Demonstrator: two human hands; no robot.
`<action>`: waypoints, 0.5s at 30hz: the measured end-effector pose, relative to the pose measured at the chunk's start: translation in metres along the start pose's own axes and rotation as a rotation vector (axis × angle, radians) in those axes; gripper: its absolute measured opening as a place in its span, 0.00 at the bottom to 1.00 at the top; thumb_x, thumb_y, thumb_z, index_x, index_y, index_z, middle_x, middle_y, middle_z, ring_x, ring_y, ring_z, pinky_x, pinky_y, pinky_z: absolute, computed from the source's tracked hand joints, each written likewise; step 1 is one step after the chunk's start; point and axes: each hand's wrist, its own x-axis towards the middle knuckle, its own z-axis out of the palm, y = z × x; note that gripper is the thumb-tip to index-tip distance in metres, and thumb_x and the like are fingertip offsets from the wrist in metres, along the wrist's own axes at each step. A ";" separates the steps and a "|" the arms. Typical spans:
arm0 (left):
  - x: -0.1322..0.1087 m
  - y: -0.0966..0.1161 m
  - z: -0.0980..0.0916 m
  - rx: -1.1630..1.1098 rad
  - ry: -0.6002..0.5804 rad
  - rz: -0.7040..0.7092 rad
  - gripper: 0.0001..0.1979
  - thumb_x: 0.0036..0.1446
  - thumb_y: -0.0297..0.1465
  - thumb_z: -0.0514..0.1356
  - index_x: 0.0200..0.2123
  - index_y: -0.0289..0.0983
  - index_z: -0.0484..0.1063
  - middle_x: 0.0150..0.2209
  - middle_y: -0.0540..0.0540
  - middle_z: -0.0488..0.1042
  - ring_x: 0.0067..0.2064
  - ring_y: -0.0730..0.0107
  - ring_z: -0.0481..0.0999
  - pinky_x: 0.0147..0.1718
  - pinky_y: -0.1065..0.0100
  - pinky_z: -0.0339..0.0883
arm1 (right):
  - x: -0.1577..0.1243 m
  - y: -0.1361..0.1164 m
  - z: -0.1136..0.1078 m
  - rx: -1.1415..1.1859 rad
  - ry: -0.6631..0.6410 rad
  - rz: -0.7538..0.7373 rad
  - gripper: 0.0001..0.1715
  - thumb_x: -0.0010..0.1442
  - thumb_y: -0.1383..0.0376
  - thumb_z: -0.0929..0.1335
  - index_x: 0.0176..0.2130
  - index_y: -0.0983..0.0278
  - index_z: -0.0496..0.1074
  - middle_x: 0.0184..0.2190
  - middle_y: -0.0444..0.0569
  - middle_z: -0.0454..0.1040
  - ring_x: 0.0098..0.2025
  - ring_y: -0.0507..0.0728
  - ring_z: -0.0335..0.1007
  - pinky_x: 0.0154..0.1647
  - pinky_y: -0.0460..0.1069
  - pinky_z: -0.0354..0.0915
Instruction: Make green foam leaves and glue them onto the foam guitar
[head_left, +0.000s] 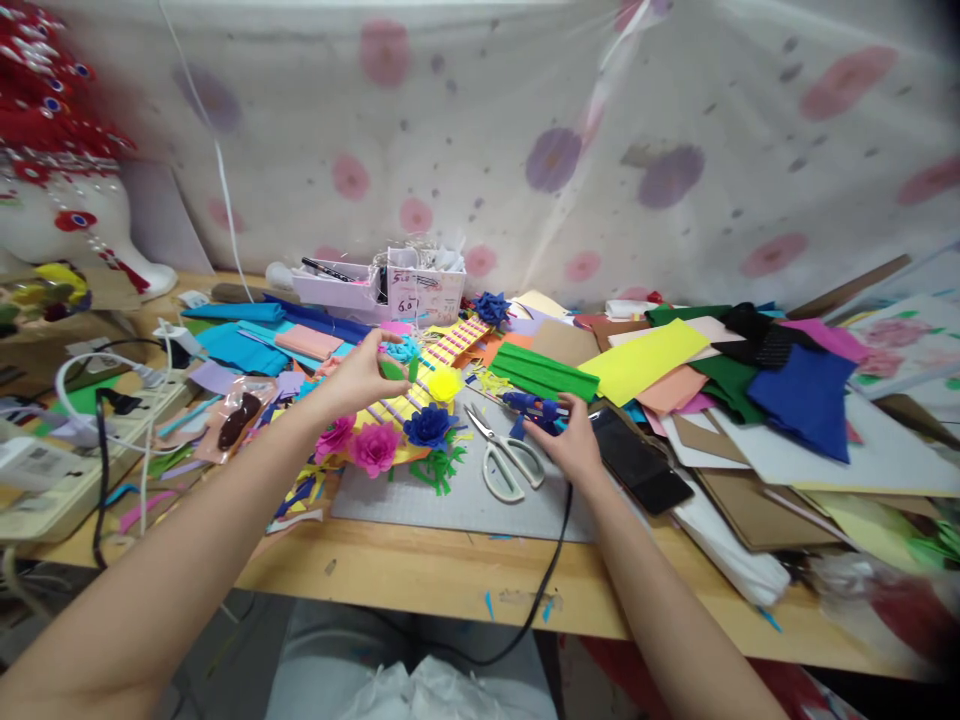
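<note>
My left hand (358, 378) pinches a small green paper leaf (391, 369) above a yellow craft board (450, 345) with paper flowers: pink ones (373, 448), a blue one (428, 425) and a yellow one (445, 383). My right hand (571, 437) is closed around the handle of a blue glue gun (534, 407) that lies on the grey cutting mat (465, 500); its black cord (540, 590) runs off the table's front edge. White-handled scissors (504, 455) lie just left of this hand.
A black phone (639, 462) lies right of my right hand. Sheets of coloured felt and paper (750, 380) pile up at right. A white box of tools (420, 285) stands at the back, a power strip (67, 470) at left, a flowered cloth (525, 130) behind.
</note>
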 end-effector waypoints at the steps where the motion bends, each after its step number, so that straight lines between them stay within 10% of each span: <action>1: -0.001 0.000 0.000 0.019 -0.024 0.030 0.33 0.38 0.31 0.64 0.49 0.37 0.57 0.26 0.53 0.69 0.28 0.70 0.71 0.25 0.70 0.64 | -0.001 -0.009 -0.008 -0.011 0.083 -0.054 0.41 0.42 0.52 0.71 0.51 0.68 0.59 0.44 0.57 0.68 0.46 0.62 0.64 0.48 0.58 0.61; 5: 0.000 0.001 0.001 0.030 -0.111 0.147 0.41 0.40 0.30 0.63 0.57 0.41 0.50 0.36 0.48 0.71 0.28 0.74 0.71 0.25 0.72 0.64 | 0.001 -0.063 -0.031 0.140 0.198 -0.235 0.30 0.47 0.58 0.69 0.49 0.63 0.60 0.43 0.53 0.67 0.47 0.58 0.64 0.51 0.57 0.59; 10: 0.000 0.003 0.004 0.006 -0.187 0.268 0.52 0.41 0.29 0.63 0.62 0.51 0.31 0.49 0.40 0.65 0.24 0.80 0.69 0.22 0.73 0.62 | 0.023 -0.130 -0.011 0.561 -0.352 -0.159 0.16 0.47 0.61 0.69 0.35 0.62 0.63 0.33 0.46 0.70 0.36 0.53 0.68 0.42 0.52 0.64; 15: -0.003 0.009 0.004 0.063 -0.261 0.306 0.54 0.44 0.27 0.62 0.62 0.49 0.25 0.42 0.45 0.70 0.22 0.81 0.67 0.23 0.73 0.60 | 0.046 -0.154 0.025 0.853 -0.761 0.011 0.21 0.39 0.63 0.73 0.33 0.63 0.62 0.29 0.43 0.70 0.34 0.51 0.68 0.38 0.48 0.64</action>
